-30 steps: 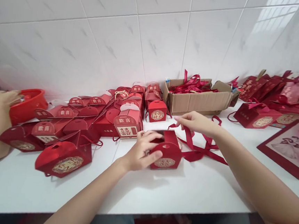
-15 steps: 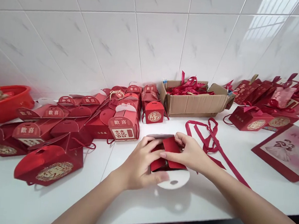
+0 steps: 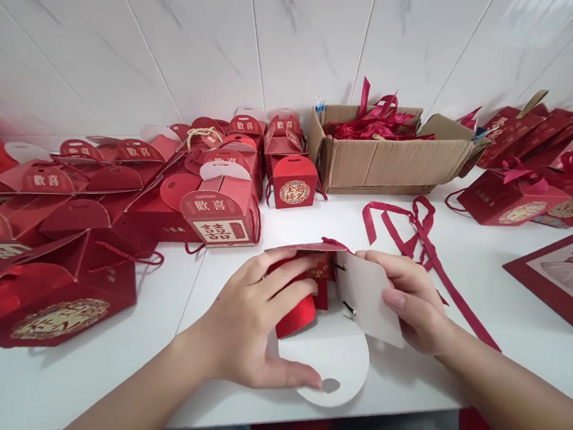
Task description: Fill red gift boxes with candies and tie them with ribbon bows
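Because the red paper box [image 3: 326, 335] stands with its top not closed, its white inner side is easy to see. It is on the table [image 3: 240, 291], at the near middle, under both hands. The left hand [image 3: 257, 319] has its fingers spread over the left part of the box, and its thumb lies beside the hole of the front flap [image 3: 341, 360]; how firmly it presses, one cannot tell. The right hand [image 3: 407, 296] pinches the white side flap [image 3: 369, 302] between thumb and fingers.

About the progress, one may judge that this box is only partly done: the flaps are not yet folded together, and no bow is on it. Further to the left, the large red box [image 3: 79, 290] looks already folded shut, with a cord at its side. Behind the right hand, a loose red ribbon [image 3: 428, 249] lies on the table, apart from the box. At the far right, the bowed box [image 3: 516, 198] seems to be a completed one. At the far middle, the cardboard carton [image 3: 386, 163] holds more ribbons [image 3: 374, 126], near the tiled wall [image 3: 301, 42].
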The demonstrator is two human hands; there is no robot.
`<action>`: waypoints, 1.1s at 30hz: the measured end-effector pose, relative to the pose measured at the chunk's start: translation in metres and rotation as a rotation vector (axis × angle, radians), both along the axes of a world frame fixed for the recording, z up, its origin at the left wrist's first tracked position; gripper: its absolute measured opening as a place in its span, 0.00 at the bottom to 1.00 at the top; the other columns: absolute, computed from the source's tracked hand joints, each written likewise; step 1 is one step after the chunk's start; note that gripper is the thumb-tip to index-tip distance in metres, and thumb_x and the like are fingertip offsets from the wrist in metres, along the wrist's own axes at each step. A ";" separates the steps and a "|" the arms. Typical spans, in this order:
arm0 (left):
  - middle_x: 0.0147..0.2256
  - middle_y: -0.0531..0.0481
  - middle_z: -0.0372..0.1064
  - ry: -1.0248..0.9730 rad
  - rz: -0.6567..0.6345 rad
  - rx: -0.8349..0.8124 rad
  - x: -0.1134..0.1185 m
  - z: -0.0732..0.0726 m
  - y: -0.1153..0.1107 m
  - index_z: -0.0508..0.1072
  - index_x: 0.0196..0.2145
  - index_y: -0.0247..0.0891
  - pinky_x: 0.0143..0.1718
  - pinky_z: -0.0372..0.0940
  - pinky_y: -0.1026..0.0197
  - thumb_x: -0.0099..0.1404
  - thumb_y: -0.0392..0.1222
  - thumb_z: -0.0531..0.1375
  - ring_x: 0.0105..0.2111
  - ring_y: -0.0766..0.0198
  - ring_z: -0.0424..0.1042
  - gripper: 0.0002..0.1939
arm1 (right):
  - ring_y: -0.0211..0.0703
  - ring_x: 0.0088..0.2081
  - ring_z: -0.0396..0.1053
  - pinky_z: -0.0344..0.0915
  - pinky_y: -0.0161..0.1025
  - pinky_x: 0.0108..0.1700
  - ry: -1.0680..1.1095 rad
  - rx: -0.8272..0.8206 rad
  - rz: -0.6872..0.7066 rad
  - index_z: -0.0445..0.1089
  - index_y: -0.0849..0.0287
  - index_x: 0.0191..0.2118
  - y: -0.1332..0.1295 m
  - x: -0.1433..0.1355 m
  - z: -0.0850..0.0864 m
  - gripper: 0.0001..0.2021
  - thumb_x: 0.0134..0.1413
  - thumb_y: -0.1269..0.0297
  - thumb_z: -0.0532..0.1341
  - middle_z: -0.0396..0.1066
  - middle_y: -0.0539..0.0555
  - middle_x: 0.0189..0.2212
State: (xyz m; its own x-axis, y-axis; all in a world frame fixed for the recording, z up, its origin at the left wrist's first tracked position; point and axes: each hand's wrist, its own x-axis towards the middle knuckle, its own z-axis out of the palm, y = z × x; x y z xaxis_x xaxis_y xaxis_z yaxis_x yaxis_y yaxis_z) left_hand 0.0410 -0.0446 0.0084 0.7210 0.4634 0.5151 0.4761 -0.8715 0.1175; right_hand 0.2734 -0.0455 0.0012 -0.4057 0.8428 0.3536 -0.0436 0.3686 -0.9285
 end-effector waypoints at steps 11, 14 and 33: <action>0.48 0.39 0.66 -0.232 -0.084 0.073 -0.006 -0.009 0.008 0.61 0.40 0.42 0.48 0.62 0.46 0.47 0.62 0.67 0.45 0.52 0.69 0.31 | 0.37 0.19 0.53 0.54 0.36 0.20 0.165 -0.256 -0.101 0.58 0.56 0.20 -0.013 -0.007 0.019 0.19 0.48 0.49 0.61 0.53 0.49 0.17; 0.49 0.38 0.64 -0.247 -0.077 0.071 -0.006 -0.011 0.008 0.62 0.41 0.41 0.48 0.63 0.46 0.46 0.61 0.68 0.47 0.51 0.67 0.32 | 0.36 0.19 0.53 0.54 0.36 0.20 0.209 -0.284 -0.090 0.57 0.56 0.19 -0.012 -0.009 0.020 0.19 0.46 0.51 0.63 0.53 0.48 0.17; 0.53 0.36 0.62 -0.332 -0.076 -0.169 -0.008 -0.006 0.003 0.66 0.43 0.38 0.54 0.61 0.44 0.59 0.61 0.58 0.55 0.45 0.63 0.25 | 0.36 0.20 0.56 0.55 0.36 0.23 0.025 -0.070 -0.159 0.56 0.57 0.20 -0.004 -0.012 0.004 0.19 0.60 0.56 0.54 0.57 0.49 0.18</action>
